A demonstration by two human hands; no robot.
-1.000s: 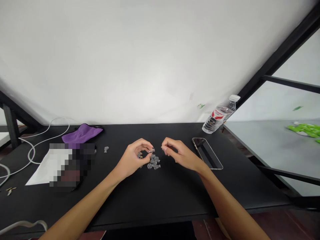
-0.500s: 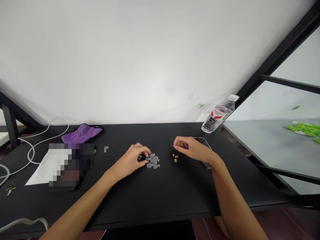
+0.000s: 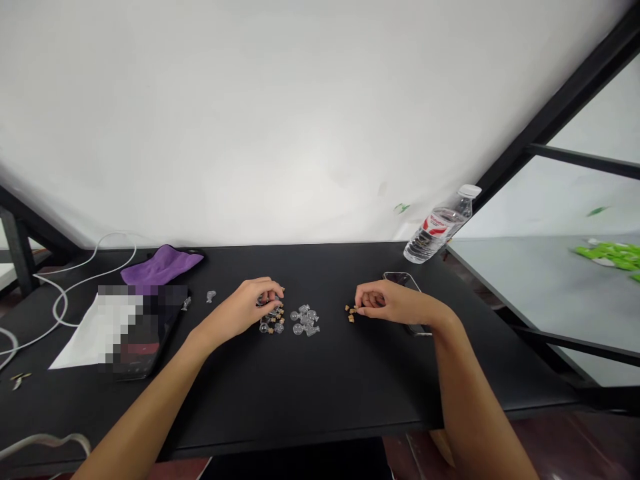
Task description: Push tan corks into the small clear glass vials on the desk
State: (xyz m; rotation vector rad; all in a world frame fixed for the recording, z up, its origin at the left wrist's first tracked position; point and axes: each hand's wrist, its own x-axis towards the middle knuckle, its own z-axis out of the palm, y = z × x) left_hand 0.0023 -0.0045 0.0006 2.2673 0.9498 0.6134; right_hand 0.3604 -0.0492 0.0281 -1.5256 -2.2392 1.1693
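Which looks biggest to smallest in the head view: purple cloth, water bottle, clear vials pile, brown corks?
1. purple cloth and water bottle, too alike to rank
2. clear vials pile
3. brown corks

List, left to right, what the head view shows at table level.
white cable → purple cloth → left hand → clear mini bottles → corks → right hand → water bottle → green pieces

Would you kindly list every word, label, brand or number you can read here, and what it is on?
Water bottle: red and white label bears print, too blurred to read.
Phone: dark screen, no text shows.
Nothing else carries legible writing.
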